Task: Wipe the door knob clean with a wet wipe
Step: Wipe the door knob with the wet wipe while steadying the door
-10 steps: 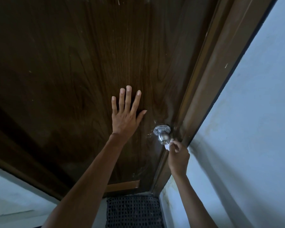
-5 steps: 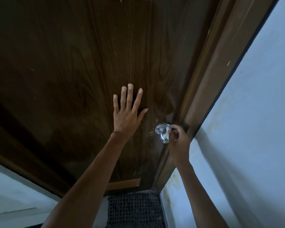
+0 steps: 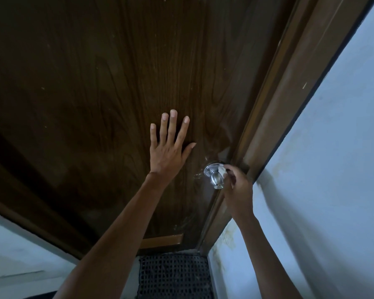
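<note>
A round silver door knob sticks out of the dark brown wooden door near its right edge. My right hand is on the knob's right side, fingers closed on a small white wet wipe pressed against the knob's neck and base plate. Only a corner of the wipe shows between the fingers. My left hand lies flat on the door to the left of the knob, fingers spread and pointing up, holding nothing.
The brown door frame runs beside the knob, with a pale blue wall to its right. A dark woven mat lies on the floor at the door's foot. Another pale wall is at the lower left.
My right hand has moved with the wipe from the knob's front tip, over the knob, to its neck and base plate. The left hand stays flat on the door.
</note>
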